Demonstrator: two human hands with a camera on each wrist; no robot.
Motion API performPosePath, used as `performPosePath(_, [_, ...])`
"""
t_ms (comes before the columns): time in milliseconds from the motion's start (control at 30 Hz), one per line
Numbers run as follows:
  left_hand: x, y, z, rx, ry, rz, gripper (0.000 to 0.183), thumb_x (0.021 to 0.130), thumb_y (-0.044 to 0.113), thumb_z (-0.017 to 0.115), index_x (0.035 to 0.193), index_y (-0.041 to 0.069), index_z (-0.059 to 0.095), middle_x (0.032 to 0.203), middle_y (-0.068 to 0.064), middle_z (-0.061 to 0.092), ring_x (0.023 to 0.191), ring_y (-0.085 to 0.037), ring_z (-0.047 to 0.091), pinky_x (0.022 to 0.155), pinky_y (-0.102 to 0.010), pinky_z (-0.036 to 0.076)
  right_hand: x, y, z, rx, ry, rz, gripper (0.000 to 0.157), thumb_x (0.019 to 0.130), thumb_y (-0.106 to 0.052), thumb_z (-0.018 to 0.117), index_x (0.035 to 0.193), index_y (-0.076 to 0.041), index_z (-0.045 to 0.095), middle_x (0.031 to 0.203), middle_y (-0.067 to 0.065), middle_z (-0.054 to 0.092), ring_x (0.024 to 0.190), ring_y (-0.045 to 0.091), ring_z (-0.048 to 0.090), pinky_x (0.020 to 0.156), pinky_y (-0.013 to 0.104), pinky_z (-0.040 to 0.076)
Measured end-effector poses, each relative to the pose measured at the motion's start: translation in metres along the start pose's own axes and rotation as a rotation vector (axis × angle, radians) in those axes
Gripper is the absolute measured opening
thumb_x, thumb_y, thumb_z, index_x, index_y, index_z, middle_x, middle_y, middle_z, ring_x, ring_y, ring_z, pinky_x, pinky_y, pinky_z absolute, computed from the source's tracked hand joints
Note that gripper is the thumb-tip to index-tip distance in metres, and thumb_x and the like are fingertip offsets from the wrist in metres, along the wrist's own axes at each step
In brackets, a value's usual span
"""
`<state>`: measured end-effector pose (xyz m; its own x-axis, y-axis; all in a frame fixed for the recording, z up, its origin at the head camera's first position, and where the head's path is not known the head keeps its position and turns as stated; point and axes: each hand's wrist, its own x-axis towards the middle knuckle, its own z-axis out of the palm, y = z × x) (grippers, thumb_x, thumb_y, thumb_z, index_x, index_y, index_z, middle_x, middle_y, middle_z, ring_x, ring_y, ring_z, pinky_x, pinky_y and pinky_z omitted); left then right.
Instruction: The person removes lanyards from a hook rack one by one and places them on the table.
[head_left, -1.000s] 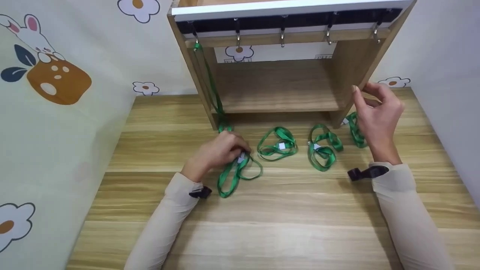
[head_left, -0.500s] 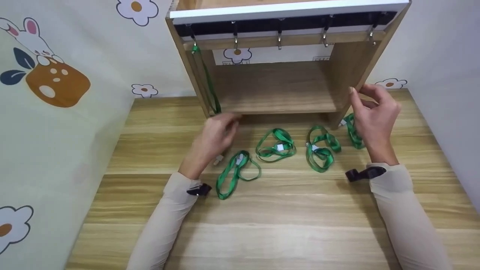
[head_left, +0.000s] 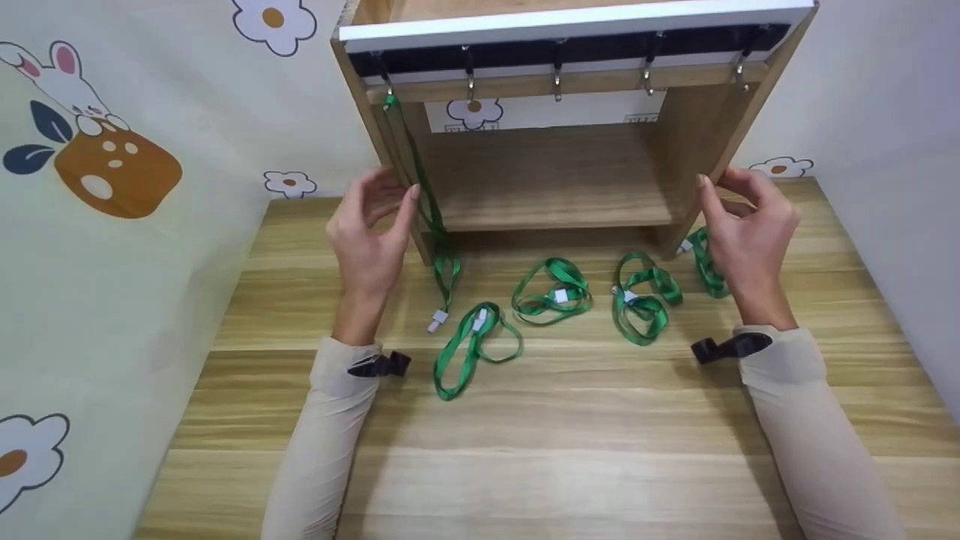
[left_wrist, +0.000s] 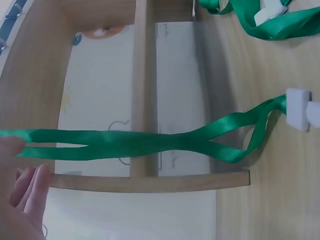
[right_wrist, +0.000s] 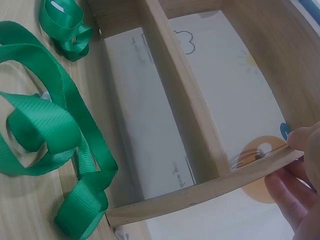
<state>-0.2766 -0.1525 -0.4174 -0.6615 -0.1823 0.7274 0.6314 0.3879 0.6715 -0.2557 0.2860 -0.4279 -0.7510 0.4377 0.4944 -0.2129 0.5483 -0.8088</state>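
In the head view, a wooden hook rack [head_left: 555, 176] stands at the back of the table. My left hand [head_left: 367, 236] grips its left side panel, thumb inside and fingers outside, close to a hanging green lanyard [left_wrist: 150, 143]. That lanyard hangs from the leftmost hook [head_left: 388, 84], its white clip [head_left: 439, 320] down at the tabletop. My right hand [head_left: 754, 225] pinches the right side panel [right_wrist: 210, 187] between thumb and fingers. Coiled green lanyards lie in front of the rack: one at left [head_left: 469, 352], a middle lanyard [head_left: 570, 281], a right lanyard [head_left: 652, 304], and a partly hidden lanyard [head_left: 706, 266] beside my right hand.
Several metal hooks line the rack's dark strip [head_left: 517, 58], and only the leftmost bears a lanyard. A patterned wall [head_left: 217, 90] rises behind and to the left of the wood-grain table [head_left: 570, 457]. Another pale wall [head_left: 892, 187] bounds the right side.
My left hand has left the coiled lanyard and hanging clip, moving up and left to the rack's left panel. The right hand keeps its hold on the right panel.
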Motion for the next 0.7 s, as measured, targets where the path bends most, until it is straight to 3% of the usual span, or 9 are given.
performPosePath(267, [-0.008, 0.000, 0.012, 0.067, -0.073, 0.034, 0.045, 0.097, 0.024, 0.084, 0.129, -0.004, 0.071, 0.117, -0.016, 0.081, 0.105, -0.021, 0.081, 0.090, -0.026, 0.068, 0.000, 0.000, 0.001, -0.003, 0.002, 0.000, 0.034, 0.097, -0.030, 0.084, 0.124, -0.010, 0.079, 0.124, 0.007, 0.081, 0.117, 0.014, 0.078, 0.094, 0.019, 0.064])
performPosePath(533, [-0.006, -0.001, 0.012, 0.113, -0.041, 0.050, 0.028, 0.098, 0.021, 0.083, 0.114, -0.002, 0.078, 0.107, -0.012, 0.083, 0.100, -0.019, 0.082, 0.086, -0.027, 0.069, 0.000, 0.001, 0.001, 0.003, -0.005, 0.003, 0.033, 0.097, -0.031, 0.083, 0.123, -0.010, 0.080, 0.123, 0.007, 0.081, 0.116, 0.013, 0.078, 0.094, 0.018, 0.064])
performPosePath(700, [-0.004, -0.001, 0.009, 0.101, -0.051, 0.050, 0.034, 0.096, 0.026, 0.085, 0.117, 0.000, 0.080, 0.106, -0.012, 0.084, 0.096, -0.020, 0.083, 0.084, -0.033, 0.070, 0.000, 0.003, 0.000, 0.024, 0.003, -0.028, 0.032, 0.097, -0.028, 0.083, 0.121, -0.007, 0.080, 0.120, 0.008, 0.082, 0.113, 0.012, 0.079, 0.092, 0.018, 0.064])
